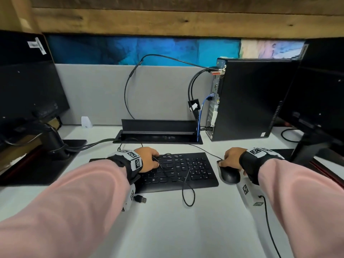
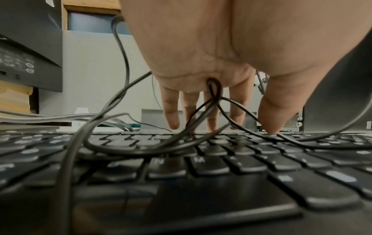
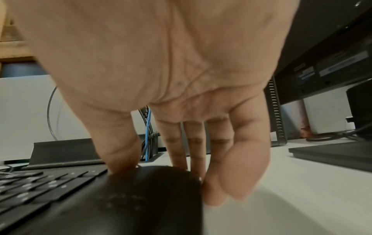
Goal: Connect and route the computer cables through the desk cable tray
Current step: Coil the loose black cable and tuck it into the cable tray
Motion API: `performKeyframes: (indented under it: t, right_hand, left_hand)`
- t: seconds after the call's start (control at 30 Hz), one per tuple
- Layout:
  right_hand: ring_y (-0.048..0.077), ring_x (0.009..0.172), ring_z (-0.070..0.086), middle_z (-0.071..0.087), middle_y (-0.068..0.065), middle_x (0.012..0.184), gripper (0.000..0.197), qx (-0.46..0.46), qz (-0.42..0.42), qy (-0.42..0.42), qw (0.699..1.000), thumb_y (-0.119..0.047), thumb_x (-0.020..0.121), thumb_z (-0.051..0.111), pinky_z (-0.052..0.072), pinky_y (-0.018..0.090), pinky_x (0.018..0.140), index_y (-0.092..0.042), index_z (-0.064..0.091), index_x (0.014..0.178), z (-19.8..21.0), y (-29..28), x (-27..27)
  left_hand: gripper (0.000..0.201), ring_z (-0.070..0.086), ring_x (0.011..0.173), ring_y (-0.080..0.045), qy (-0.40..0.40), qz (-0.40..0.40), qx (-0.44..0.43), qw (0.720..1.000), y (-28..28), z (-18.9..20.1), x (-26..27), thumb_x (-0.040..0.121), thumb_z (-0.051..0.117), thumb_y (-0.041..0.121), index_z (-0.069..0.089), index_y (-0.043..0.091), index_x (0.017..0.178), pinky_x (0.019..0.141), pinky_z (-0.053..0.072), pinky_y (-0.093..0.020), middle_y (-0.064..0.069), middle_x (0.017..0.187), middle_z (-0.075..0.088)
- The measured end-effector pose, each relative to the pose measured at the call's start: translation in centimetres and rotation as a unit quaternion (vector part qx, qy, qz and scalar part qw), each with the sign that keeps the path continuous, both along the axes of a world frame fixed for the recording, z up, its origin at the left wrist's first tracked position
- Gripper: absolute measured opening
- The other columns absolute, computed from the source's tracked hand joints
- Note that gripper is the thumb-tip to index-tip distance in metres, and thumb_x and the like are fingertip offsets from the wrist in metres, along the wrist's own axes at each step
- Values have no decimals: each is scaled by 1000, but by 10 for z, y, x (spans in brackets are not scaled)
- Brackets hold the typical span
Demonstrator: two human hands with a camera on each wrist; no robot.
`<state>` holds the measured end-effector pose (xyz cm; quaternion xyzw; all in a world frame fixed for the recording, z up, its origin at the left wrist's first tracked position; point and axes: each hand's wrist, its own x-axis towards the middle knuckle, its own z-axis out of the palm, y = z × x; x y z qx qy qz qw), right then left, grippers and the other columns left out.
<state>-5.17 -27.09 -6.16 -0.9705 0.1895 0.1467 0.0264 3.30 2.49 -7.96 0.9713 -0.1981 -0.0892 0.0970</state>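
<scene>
A black keyboard [image 1: 178, 170] lies in front of the open desk cable tray [image 1: 158, 137]. My left hand [image 1: 149, 159] rests on its left keys with straight fingers [image 2: 171, 117]. A thin black cable [image 2: 214, 89] loops up between those fingers and trails over the keys [image 2: 201, 167]. It runs on into a loop [image 1: 188, 194] on the desk. A loose USB plug [image 1: 142, 199] lies beside my left wrist. My right hand [image 1: 232, 158] grips the black mouse [image 1: 229, 175], thumb [image 3: 118, 152] on its left side and the other fingers round its front and right [image 3: 141, 203].
A black computer tower [image 1: 251, 99] stands at the back right, with black cables and a blue cable [image 1: 202, 112] dropping into the tray. Monitors stand at the left [image 1: 28, 86] and the right [image 1: 320, 90]. A grey partition [image 1: 93, 94] closes the back.
</scene>
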Motion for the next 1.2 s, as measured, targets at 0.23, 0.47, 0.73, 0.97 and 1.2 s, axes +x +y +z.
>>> performKeyframes:
  t: [0.23, 0.47, 0.73, 0.97, 1.2]
  right_hand:
    - [25, 112, 60, 63, 6, 127, 50, -29, 26, 15, 999, -52, 94, 51, 49, 32, 97, -13, 66, 121, -8, -7, 12]
    - [22, 98, 63, 68, 2, 105, 58, 99, 54, -191, 975, -67, 95, 35, 50, 35, 89, -20, 67, 106, 17, 24, 2]
    - [12, 80, 70, 76, -2, 84, 25, 364, 171, -118, 908, -38, 90, 66, 54, 26, 78, -14, 71, 90, 7, 95, -5]
    - [16, 50, 54, 43, -6, 52, 28, 580, 55, -328, 743, -31, 102, 52, 59, 42, 74, -8, 67, 93, 57, 83, 6]
    - [10, 44, 41, 42, -5, 56, 25, 656, 24, -392, 645, -26, 105, 44, 45, 23, 49, -12, 62, 95, 100, 81, 6]
  left_hand:
    - [26, 59, 112, -13, -17, -3, -33, 999, 7, 4, 3, 90, 64, 39, 68, 36, 116, 95, 43, -24, 10, 126, 62]
    - [14, 60, 104, -10, -43, -28, -67, 996, 9, 10, 3, 91, 61, 39, 73, 36, 97, 90, 47, -27, 16, 112, 66]
    - [12, 65, 90, -7, -43, -30, -198, 979, 17, 32, -6, 93, 62, 36, 73, 35, 90, 83, 49, -26, 16, 90, 71]
    - [13, 55, 50, -8, -50, 41, -311, 948, 55, 66, -2, 92, 64, 36, 73, 28, 88, 56, 42, -22, -1, 61, 69]
    - [9, 61, 84, -17, -90, 110, -404, 904, 87, 75, 10, 92, 65, 25, 72, 27, 88, 90, 47, -34, -3, 95, 69]
